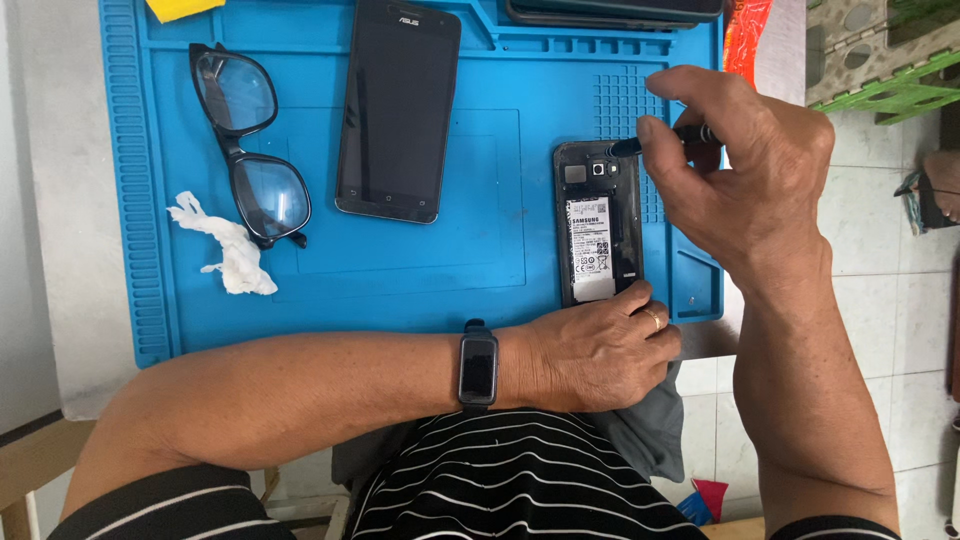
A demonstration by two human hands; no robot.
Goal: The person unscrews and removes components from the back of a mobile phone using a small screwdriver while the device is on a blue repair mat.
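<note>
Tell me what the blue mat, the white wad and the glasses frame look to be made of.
Blue mat: probably silicone or soft rubber, matte, with moulded ridges and grid cells. White wad: crumpled tissue or cotton, soft and fibrous; which one is unclear. Glasses frame: likely glossy black plastic, thick-rimmed.

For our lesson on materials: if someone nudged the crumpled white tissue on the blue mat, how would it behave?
The crumpled white tissue looks thin and loosely wadded, so it is probably very light and floppy. Irregular and flattish on the ribbed blue mat, it would likely slide or tumble, not roll.
</note>
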